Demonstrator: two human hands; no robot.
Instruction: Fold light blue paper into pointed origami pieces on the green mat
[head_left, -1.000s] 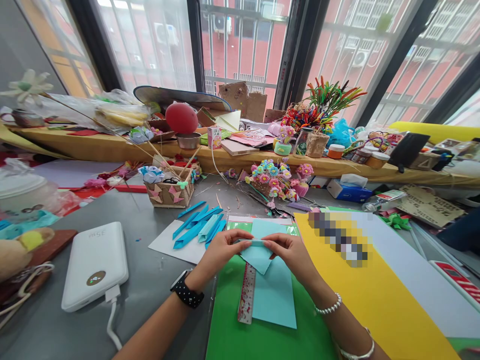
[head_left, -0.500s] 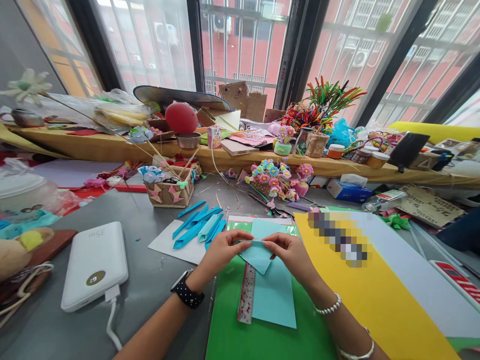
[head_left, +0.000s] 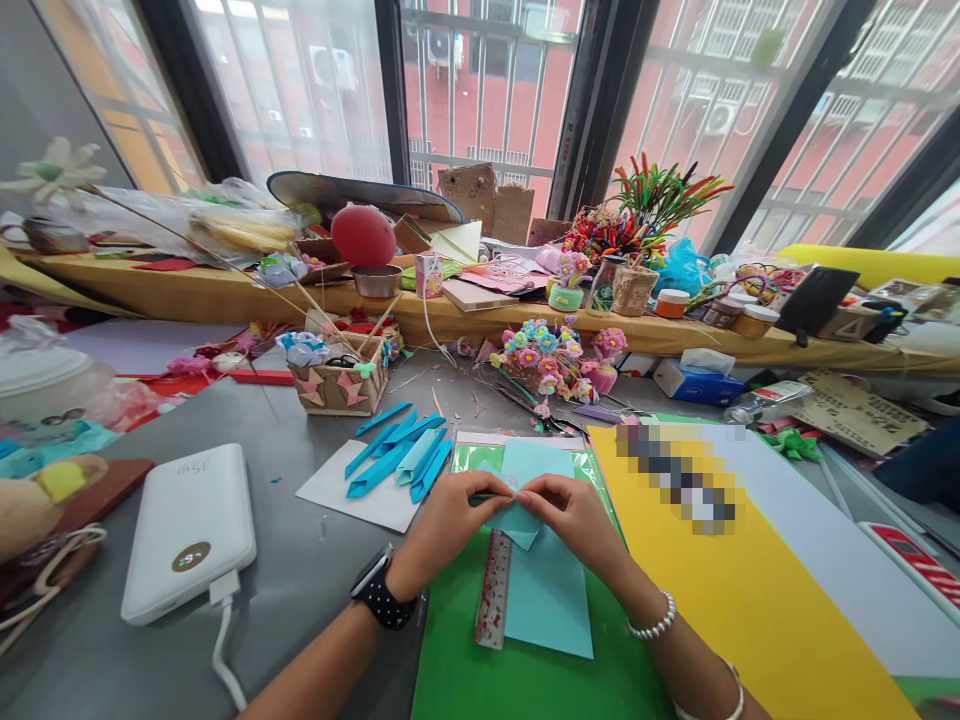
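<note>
On the L, on white paper (head_left: 326, 488), folded blue strips (head_left: 386, 470) look done. L hand (head_left: 456, 510) pinches tight, thumb to finger, on a small lt. blue paper (head_left: 517, 527) by the ruler's (head_left: 492, 595) far end, prob. part folded, w/ a loose end left. Big blue sheet (head_left: 551, 605) below: flat, no folds seen. R hand (head_left: 576, 512) pinches the small paper too, tips abt. touching L's.
</note>
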